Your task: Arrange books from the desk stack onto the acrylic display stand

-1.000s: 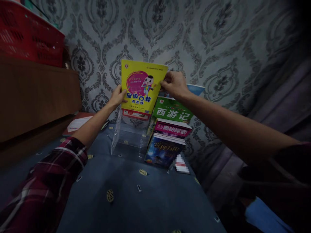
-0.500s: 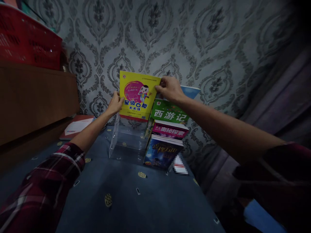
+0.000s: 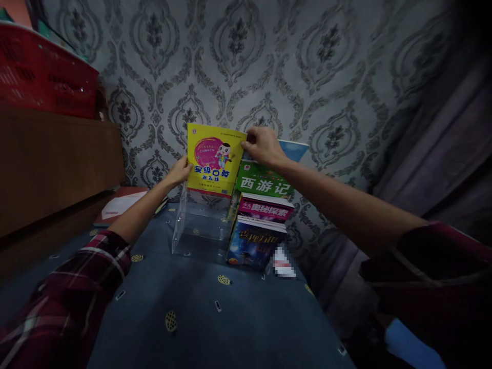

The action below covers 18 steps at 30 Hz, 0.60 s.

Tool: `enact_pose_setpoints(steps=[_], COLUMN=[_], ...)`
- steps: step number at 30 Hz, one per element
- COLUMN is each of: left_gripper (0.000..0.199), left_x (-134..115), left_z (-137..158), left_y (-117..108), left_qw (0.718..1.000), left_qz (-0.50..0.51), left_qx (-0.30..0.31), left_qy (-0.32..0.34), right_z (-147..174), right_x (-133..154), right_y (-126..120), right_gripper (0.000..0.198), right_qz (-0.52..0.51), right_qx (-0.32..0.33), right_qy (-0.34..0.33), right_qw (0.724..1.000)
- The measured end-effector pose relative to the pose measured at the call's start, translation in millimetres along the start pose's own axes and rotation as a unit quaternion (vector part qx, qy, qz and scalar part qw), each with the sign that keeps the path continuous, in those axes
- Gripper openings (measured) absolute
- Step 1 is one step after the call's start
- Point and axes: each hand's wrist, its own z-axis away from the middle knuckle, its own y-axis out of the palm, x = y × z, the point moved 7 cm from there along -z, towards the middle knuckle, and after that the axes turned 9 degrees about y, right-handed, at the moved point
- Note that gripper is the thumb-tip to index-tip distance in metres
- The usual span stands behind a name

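Observation:
A yellow workbook (image 3: 215, 159) with a cartoon child on its cover stands upright at the back of a clear, tiered book rack (image 3: 200, 243). My left hand (image 3: 180, 170) grips the workbook's left edge. At its upper right edge, my right hand (image 3: 263, 144) is closed on it. Beside it, the rack's right half holds a green book (image 3: 265, 179), pink books (image 3: 265, 209) one tier lower and dark blue books (image 3: 255, 243) at the front. Behind my right hand a light blue book (image 3: 294, 149) shows in part.
A patterned blue cloth (image 3: 200, 318) covers the table. On the left lies a reddish-brown book (image 3: 123, 202), near a wooden cabinet (image 3: 57, 159) with a red plastic basket (image 3: 46, 72) on top. Papered wall (image 3: 238, 61) rises behind the rack; a curtain (image 3: 384, 205) hangs at right.
The yellow workbook has come down slightly into the rack's back tier, both hands moving down with it. My hold on both its edges is unchanged. The view has shifted a little.

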Motion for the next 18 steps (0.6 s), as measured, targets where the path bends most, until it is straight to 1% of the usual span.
enact_pose_setpoints(steps=[3, 5, 7, 9, 11, 18], left_gripper=[0.013, 0.013, 0.013, 0.014, 0.014, 0.011], left_x=[-2, -3, -4, -5, -5, -14], left_z=[3, 5, 6, 8, 9, 13], left_y=[-1, -1, -1, -1, 0, 2], left_qw=[1.000, 0.999, 0.999, 0.999, 0.999, 0.998], left_qz=[-0.006, -0.007, -0.003, 0.003, 0.008, 0.040], left_qx=[-0.004, -0.005, -0.005, -0.001, 0.001, -0.010], left_qy=[-0.022, -0.031, -0.036, -0.041, -0.045, -0.048], right_z=[-1, -5, -10, -14, -17, -18], right_x=[3, 2, -1, -3, -5, -5], right_y=[-3, -1, 1, 3, 3, 8], right_gripper=[0.029, 0.037, 0.035, 0.029, 0.025, 0.021], right_qz=[0.000, 0.002, -0.002, -0.018, -0.038, -0.052], right_qx=[-0.043, -0.049, -0.037, -0.026, -0.026, -0.009], right_qy=[-0.010, -0.011, -0.009, -0.009, -0.008, -0.006], right_qw=[0.999, 0.999, 0.999, 0.999, 0.999, 0.999])
